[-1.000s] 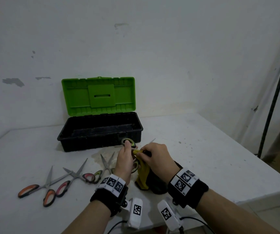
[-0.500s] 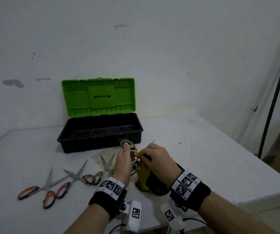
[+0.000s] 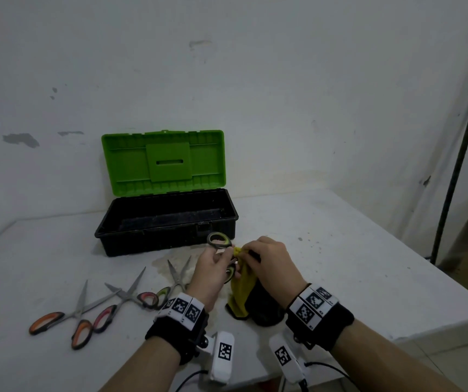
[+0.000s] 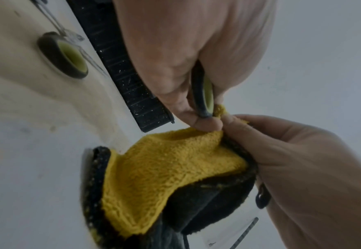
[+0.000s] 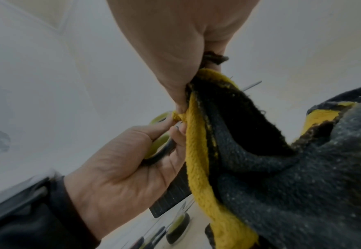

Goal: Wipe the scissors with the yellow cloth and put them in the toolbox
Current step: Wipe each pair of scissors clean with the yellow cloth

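My left hand (image 3: 216, 268) grips green-handled scissors (image 3: 219, 240) by the handles, just in front of the open toolbox (image 3: 167, 222). One handle ring (image 4: 206, 99) shows between the fingers in the left wrist view. My right hand (image 3: 266, 263) pinches the yellow-and-black cloth (image 3: 242, 290) around the scissors' blades, which are hidden inside the fold. The cloth (image 4: 170, 170) hangs down to the table; it also shows in the right wrist view (image 5: 198, 151). The toolbox has a black tray and a raised green lid (image 3: 162, 162).
Three more scissors lie on the white table (image 3: 340, 250) to the left: orange-handled (image 3: 66, 321), pink-handled (image 3: 125, 299) and green-handled (image 3: 175, 281). A dark pole (image 3: 456, 176) leans at the right wall. The table's right edge drops to the floor.
The right hand with the cloth has slid along the blades toward the handles, covering the blade tip that showed before. Both hands have risen slightly.
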